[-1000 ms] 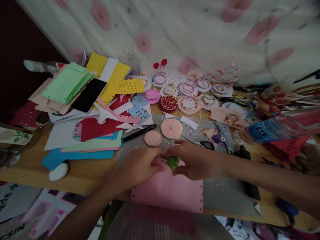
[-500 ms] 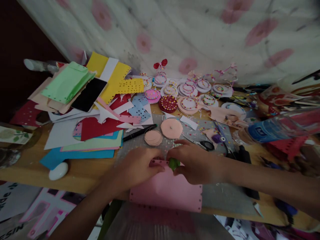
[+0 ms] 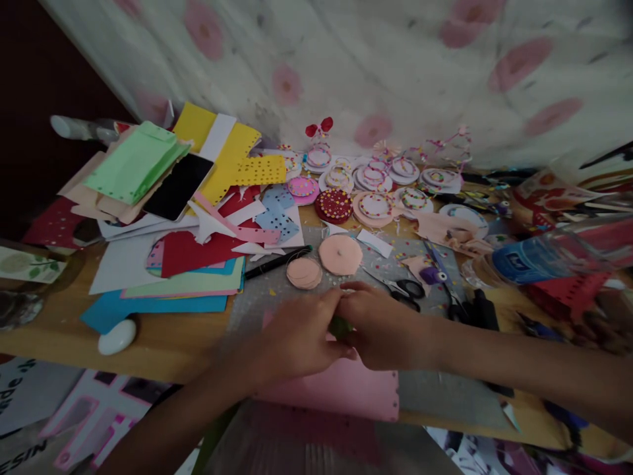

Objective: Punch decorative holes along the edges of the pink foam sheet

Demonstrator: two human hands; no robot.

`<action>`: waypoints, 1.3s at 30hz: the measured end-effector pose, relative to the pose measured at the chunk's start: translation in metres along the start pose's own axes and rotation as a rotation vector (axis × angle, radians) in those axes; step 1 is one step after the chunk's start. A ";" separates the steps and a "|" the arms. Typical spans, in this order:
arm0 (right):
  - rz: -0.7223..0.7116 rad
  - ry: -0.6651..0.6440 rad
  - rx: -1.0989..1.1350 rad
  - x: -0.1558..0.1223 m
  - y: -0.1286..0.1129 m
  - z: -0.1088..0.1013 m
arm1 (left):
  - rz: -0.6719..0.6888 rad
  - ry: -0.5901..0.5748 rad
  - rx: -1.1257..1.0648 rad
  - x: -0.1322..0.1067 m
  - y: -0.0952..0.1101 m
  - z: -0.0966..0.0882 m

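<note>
The pink sheet (image 3: 341,396) is at the lower centre of the frame, under the two hands, and small dark holes are seen along its right side edge. Over its upper part is a small green object (image 3: 340,327), which is mostly covered by the hands. The right hand (image 3: 388,326) has its fingers bent and closed around this green object. The left hand (image 3: 306,336) is touching the right one; its fingers are curled inward, almost closed, but I cannot tell whether they hold the sheet, the green object or both.

Below the sheet there is a grey mat (image 3: 440,396), which lies on a wooden table (image 3: 173,356). Just above the hands, near the centre, are a larger peach disc (image 3: 340,254) and, beside it, some thin peach circles (image 3: 304,272). A black pen (image 3: 270,265) lies to the left of them, and black-handled scissors (image 3: 409,289) to the right. At upper centre stand round pieces trimmed with colourful beads. In the left part are piled papers with a phone (image 3: 179,187) on them; at the right edge a clear bottle (image 3: 568,254) lies tilted.
</note>
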State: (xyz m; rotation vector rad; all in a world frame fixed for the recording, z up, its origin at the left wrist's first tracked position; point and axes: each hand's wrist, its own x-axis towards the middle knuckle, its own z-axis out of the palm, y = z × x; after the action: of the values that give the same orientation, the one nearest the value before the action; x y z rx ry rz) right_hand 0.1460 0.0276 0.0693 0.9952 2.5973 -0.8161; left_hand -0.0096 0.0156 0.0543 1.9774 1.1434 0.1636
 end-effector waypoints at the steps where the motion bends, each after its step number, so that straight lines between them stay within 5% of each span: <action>1: -0.002 -0.015 -0.012 0.000 0.000 0.000 | 0.004 0.012 -0.018 0.000 0.000 0.002; 5: 0.029 -0.028 -0.011 0.002 0.001 -0.005 | 0.021 0.057 -0.006 -0.001 -0.002 0.001; 10: 0.102 -0.053 0.106 -0.003 0.003 -0.014 | -0.031 -0.056 0.173 -0.007 -0.014 -0.013; 23: 0.131 -0.050 0.130 -0.004 0.005 -0.012 | -0.056 -0.087 0.152 -0.012 -0.015 -0.026; 29: 0.087 -0.048 0.057 0.000 0.004 -0.010 | 0.026 -0.066 0.116 -0.006 -0.003 -0.016; 39: 0.042 -0.029 -0.051 0.003 0.002 -0.007 | -0.030 0.053 -0.091 0.006 -0.001 0.002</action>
State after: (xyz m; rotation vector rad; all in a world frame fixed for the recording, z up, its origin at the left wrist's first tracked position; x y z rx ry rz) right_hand 0.1451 0.0351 0.0731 1.0129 2.5502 -0.7450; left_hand -0.0055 0.0194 0.0501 1.8844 1.1786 0.2491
